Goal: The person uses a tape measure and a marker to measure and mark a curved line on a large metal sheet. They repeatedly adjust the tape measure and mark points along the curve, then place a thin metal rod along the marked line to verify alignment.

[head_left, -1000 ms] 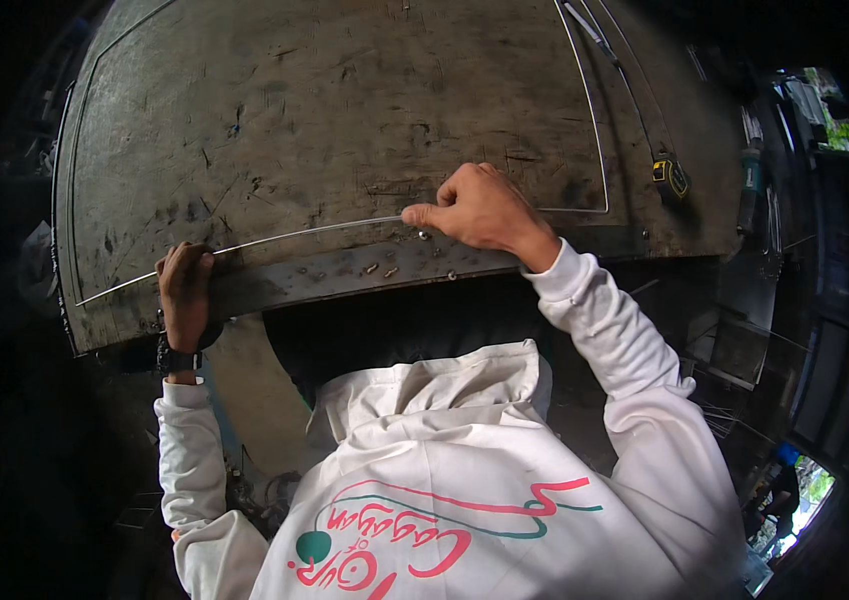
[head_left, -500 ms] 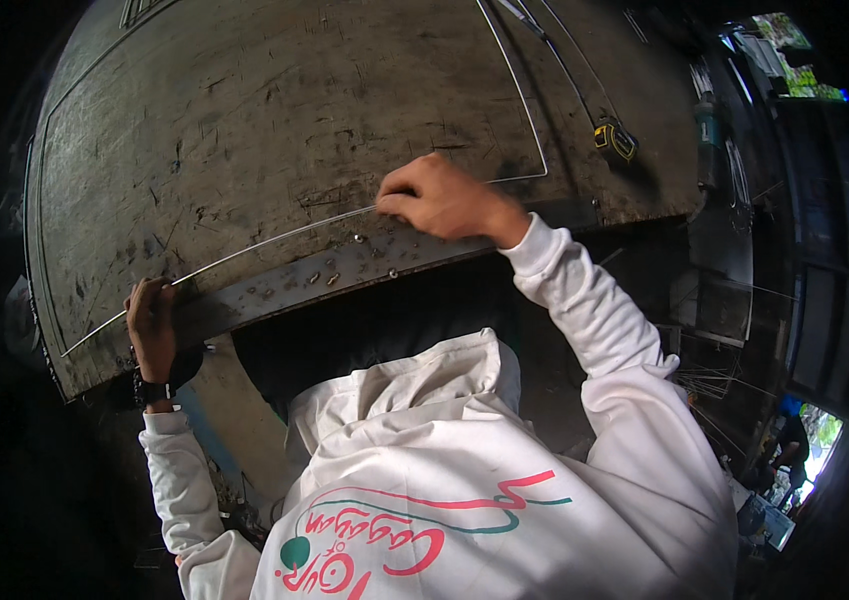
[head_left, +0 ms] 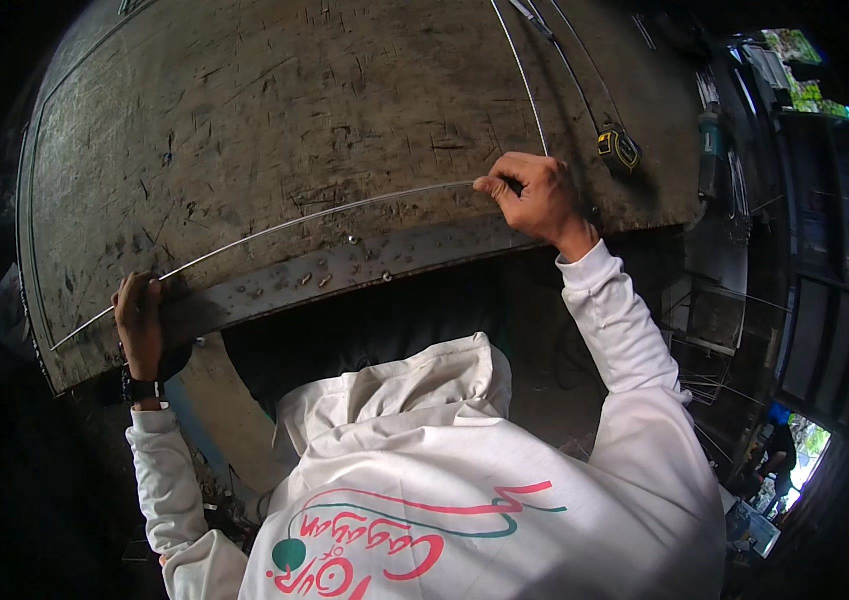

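Observation:
A thin, pale metal rod (head_left: 329,209) runs along the near side of the worktable (head_left: 274,110). Its far-right length turns away from me at a bend that my right hand now covers. With thumb and fingers closed, my right hand (head_left: 539,200) pinches the rod near that bend. At the left, my left hand (head_left: 138,320) grips the rod a short way in from its left corner, thumb on top and fingers curled round. Between the two hands the rod bows slightly above the wood.
A yellow-and-black tape measure (head_left: 617,149) lies right of my right hand, its blade drawn out toward the far side. The table's near edge carries a dark metal strip (head_left: 274,285) with bumps and bolts. A teal tool (head_left: 710,135) stands beyond the right edge. A person (head_left: 776,455) is far right.
My right hand has slid rightward along the rod from its middle to the right bend. My left hand keeps its hold. The view has shifted slightly.

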Available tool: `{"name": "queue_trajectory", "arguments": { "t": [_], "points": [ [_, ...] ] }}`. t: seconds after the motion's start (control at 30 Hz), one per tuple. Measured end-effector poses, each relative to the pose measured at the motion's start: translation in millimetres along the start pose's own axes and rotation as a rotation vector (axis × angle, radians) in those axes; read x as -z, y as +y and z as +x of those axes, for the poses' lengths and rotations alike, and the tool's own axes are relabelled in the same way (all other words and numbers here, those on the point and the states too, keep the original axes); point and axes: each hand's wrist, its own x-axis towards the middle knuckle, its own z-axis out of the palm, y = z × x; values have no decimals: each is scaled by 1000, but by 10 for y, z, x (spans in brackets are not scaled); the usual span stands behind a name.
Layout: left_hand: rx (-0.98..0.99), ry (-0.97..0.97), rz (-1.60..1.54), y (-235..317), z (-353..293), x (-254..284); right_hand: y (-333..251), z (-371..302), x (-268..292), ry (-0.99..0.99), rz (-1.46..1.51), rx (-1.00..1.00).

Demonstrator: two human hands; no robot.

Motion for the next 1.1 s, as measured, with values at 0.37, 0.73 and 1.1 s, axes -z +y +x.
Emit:
{"name": "queue_trajectory", "arguments": {
  "t": [0.37,0.73,1.1],
  "points": [
    [-2,15,20,-26,-24,14,116,12,16,-31,304,106],
    [4,8,20,-31,-17,23,-24,34,-88,66,-113,64],
    [23,43,6,45,-4,15,-211,275,-410,-27,-28,94]
  ]
}}
